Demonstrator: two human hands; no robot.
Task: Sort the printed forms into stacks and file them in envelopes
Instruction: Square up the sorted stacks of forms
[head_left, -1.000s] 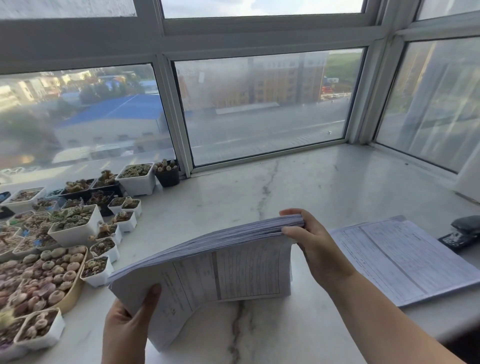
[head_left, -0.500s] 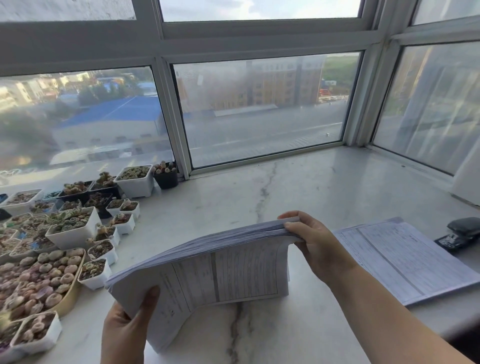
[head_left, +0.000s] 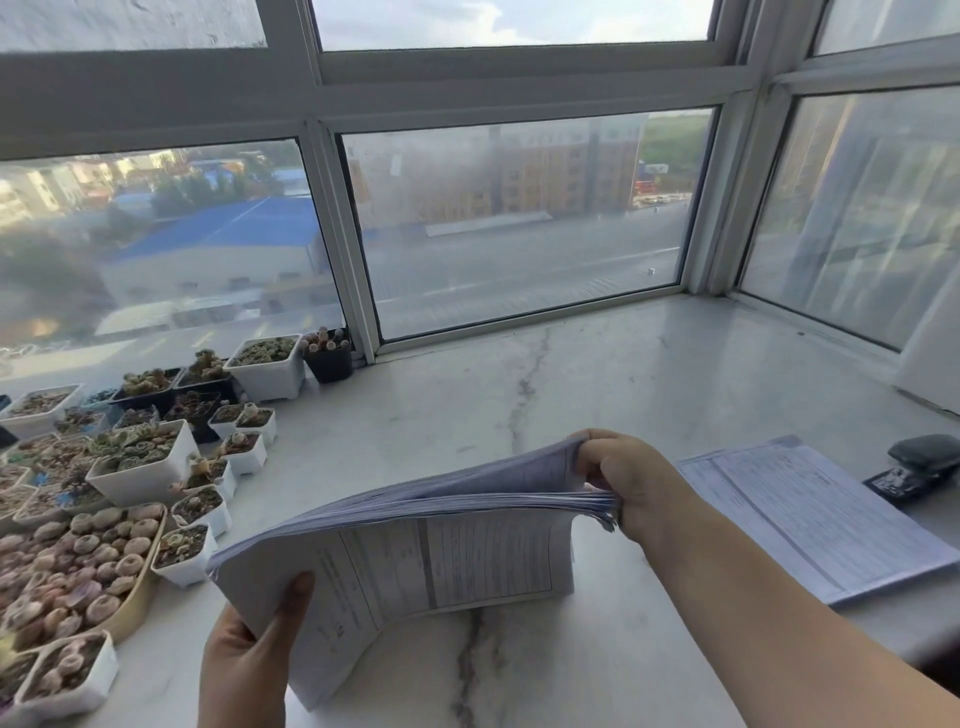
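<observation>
A thick bundle of printed forms (head_left: 426, 561) is held up above the marble sill, bent so its printed underside faces me. My left hand (head_left: 249, 654) grips the bundle's near left corner, thumb across the paper. My right hand (head_left: 628, 483) pinches the top sheets at the far right edge and lifts them away from the rest, which fan out below the fingers. A second, flat stack of forms (head_left: 810, 514) lies on the sill to the right of my right arm. No envelope is in view.
Many small pots of succulents (head_left: 135, 467) crowd the left side of the marble sill (head_left: 519, 395). A black stapler (head_left: 919, 465) sits at the right edge beside the flat stack. Window frames close the sill at the back and right.
My right hand has peeled the top sheets upward at the right edge, opening a gap above the fanned lower sheets. The left hand keeps its grip on the corner.
</observation>
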